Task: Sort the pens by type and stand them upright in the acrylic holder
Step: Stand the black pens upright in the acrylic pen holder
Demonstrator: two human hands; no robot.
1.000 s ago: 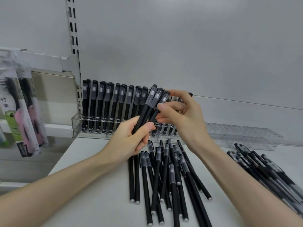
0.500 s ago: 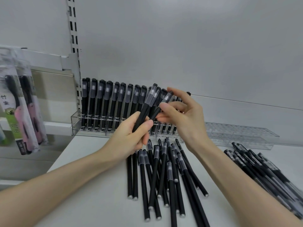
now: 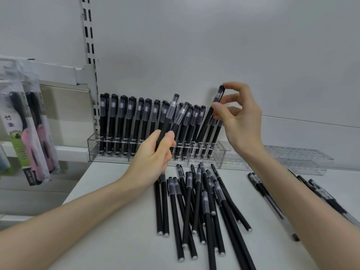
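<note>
At 12 o'clock on the white shelf (image 3: 116,240), the clear holder (image 3: 233,156) has standing pens (image 3: 124,121) filling its left part. Loose pens (image 3: 194,201) lie heaped at 6 o'clock. The left hand (image 3: 152,162) grips two pens (image 3: 173,112). The right hand (image 3: 241,121) pinches one tilted pen (image 3: 219,95), its lower end among the standing ones.

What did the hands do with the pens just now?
The right hand pulled one pen out of the bunch and carried it right, to the end of the row in the holder. The left hand now grips just two pens. The pile on the table and the standing pens stayed put.
</note>
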